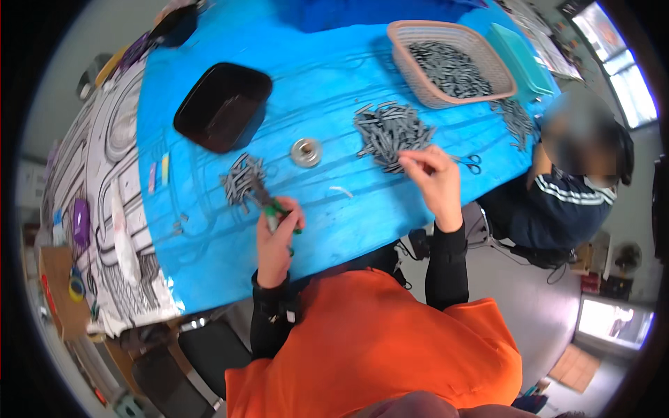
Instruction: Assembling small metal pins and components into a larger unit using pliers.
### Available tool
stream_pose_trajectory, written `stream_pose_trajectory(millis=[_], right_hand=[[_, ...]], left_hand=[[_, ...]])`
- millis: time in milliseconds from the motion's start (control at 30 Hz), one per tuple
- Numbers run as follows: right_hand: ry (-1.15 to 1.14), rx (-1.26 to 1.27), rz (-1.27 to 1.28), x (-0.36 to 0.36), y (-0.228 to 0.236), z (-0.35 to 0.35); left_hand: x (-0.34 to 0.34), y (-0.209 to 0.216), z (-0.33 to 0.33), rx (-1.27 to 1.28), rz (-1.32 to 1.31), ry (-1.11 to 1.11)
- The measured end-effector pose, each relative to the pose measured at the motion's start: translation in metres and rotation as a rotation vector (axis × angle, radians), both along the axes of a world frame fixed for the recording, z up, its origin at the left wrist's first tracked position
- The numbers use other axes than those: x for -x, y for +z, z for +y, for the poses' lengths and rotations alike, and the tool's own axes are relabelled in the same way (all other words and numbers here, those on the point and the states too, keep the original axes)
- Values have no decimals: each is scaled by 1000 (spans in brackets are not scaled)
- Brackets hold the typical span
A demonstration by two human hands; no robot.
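Note:
My left hand (279,237) is closed round the handles of green-handled pliers (260,194). Their dark jaws point away from me, over the near right side of a small pile of short grey strips (239,175). To the right, my right hand (439,182) has its thumb and fingers pinched together at the near edge of a larger pile of grey strips (391,134). Whatever lies between those fingertips is too small to make out. A round metal-and-glass dish (306,152) stands between the two piles, with a thin white scrap (341,190) nearer me.
A black tub (198,104) stands far left, a pink basket (411,66) of grey strips far right beside a teal tray (512,59). Scissors (472,163) lie right of my right hand. A co-worker (557,202) sits at the right edge of the blue-covered table (334,230).

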State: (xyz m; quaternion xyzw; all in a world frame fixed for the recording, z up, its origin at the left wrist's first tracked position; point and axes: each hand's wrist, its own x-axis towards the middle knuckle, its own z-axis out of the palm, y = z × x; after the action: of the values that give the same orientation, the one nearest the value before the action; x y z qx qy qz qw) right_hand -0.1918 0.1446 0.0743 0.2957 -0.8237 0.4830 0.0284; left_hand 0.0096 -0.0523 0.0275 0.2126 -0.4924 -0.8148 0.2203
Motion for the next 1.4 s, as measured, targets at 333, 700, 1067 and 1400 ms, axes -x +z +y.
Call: stream_pose_trajectory(millis=[333,700,1067,1400], right_hand=[[708,288,-818,-72,-40,-53],[908,384,-935,-74,-57,-55],[744,291,-627,-79,-54,-63],[549,510,-940,-78,-65,-68]], left_hand=[[13,3,3,-238,4,-221],[11,-6,2,-206,-14,-264],[16,-7,4,-163,-28,-70],[18,3,14,-58,-20,-32]])
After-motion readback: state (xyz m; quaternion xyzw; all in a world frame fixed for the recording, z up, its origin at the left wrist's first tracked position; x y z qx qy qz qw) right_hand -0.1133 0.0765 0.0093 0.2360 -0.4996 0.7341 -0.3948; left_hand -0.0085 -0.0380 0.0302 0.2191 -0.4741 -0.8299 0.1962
